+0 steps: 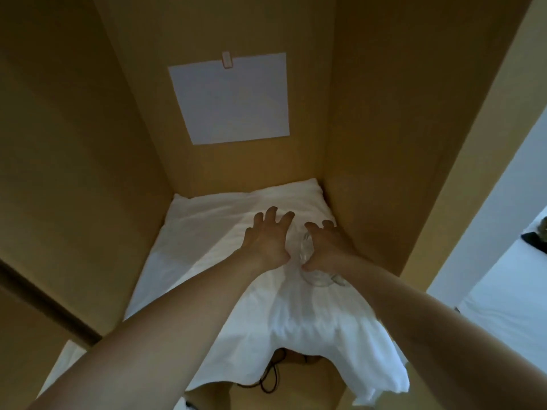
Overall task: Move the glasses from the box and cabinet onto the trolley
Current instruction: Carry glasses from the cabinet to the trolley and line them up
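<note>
Glass (307,255): clear, lying on its side on the white cloth (207,232) at the bottom of the box (88,143), toward the right wall. Its round end shows below my right hand; the rest runs up between my two hands. Outline is faint against the cloth, so I cannot tell its exact shape.

Right hand (325,247): fingers curled over the glass from the right side, thumb tucked near its lower part. It grips the glass. Fingertips reach past the glass top, close to the right wall of the box.

Left hand (268,238): fingers spread and slightly bent, palm down over the cloth, just left of the glass. The thumb side lies next to the glass; I cannot tell whether it touches it. It holds nothing that I can see.

Both forearms come in bare from the lower edge of the view and meet near the middle of the box floor.

Cloth: wrinkled, covers the box floor, bunched up at the far right corner, and spills over the near edge in folds at lower right.

Box: tall brown cardboard walls on the left, far and right sides. A white sheet (233,99) is fixed to the far wall, with a small pale clip (227,59) at its top edge.

A dark cable (270,377) shows under the hanging edge of the cloth. Outside the box on the right, a pale floor (503,306) and a dark object (535,236) at the frame edge, too small to identify.
</note>
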`<state>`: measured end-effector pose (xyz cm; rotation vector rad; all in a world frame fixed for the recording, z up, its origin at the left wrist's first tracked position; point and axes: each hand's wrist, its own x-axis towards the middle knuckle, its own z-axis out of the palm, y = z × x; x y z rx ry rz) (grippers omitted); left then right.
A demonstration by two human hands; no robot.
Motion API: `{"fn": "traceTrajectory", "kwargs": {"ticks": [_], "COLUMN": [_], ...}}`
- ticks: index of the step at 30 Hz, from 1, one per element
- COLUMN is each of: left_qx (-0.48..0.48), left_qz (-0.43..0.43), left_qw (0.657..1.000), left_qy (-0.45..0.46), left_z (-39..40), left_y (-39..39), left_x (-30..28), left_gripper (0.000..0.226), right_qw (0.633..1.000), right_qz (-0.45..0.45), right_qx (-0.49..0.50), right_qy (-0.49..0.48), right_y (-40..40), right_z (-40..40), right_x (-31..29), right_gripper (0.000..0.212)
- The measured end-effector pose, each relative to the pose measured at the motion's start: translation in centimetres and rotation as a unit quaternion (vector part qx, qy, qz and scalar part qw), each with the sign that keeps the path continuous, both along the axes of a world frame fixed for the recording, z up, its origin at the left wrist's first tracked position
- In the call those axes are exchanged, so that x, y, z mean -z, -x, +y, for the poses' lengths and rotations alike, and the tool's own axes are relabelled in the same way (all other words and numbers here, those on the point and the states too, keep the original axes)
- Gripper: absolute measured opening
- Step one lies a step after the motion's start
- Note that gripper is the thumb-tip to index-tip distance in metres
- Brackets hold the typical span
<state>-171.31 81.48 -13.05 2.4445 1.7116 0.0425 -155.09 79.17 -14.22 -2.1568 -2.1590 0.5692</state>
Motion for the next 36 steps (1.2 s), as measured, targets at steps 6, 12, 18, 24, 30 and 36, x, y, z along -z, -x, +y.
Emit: {"fn": "traceTrajectory", "kwargs": {"ticks": [6, 12, 18, 24, 30, 36], "left_qx": [0.007, 0.015, 0.009, -0.004, -0.006, 0.034], "left_qz": [0.016, 0.037, 0.026, 0.007, -0.016, -0.012], "left_qw": [0.995, 0.992, 0.993, 0.994, 0.997, 0.999], "left_qy": [0.094, 0.122, 0.117, 0.108, 0.073, 0.017], "left_z": [3.1, 4.8, 5.0, 4.6, 3.3, 0.2], "left_y": [-1.6, -2.4, -2.3, -2.4, -2.0, 0.2], "left_x": [-0.9, -1.3, -0.7, -0.1, 0.5, 1.5], "left_gripper": [0.094, 0.096, 0.094, 0.093, 0.081, 0.073], "right_qw": [0.993, 0.984, 0.983, 0.984, 0.989, 0.984], "right_qz": [-0.087, -0.126, -0.122, -0.127, -0.119, -0.174], "right_qx": [-0.060, -0.095, -0.092, -0.090, -0.070, -0.024], "right_qy": [0.050, 0.086, 0.102, 0.091, 0.055, 0.016], "right_y": [0.5, 0.7, 0.9, 0.8, 0.7, 1.8], "right_z": [2.3, 4.4, 5.1, 4.8, 3.9, 1.5], "right_x": [-0.3, -0.2, -0.3, -0.2, 0.4, 0.8], "right_gripper": [0.097, 0.087, 0.091, 0.077, 0.073, 0.084]}}
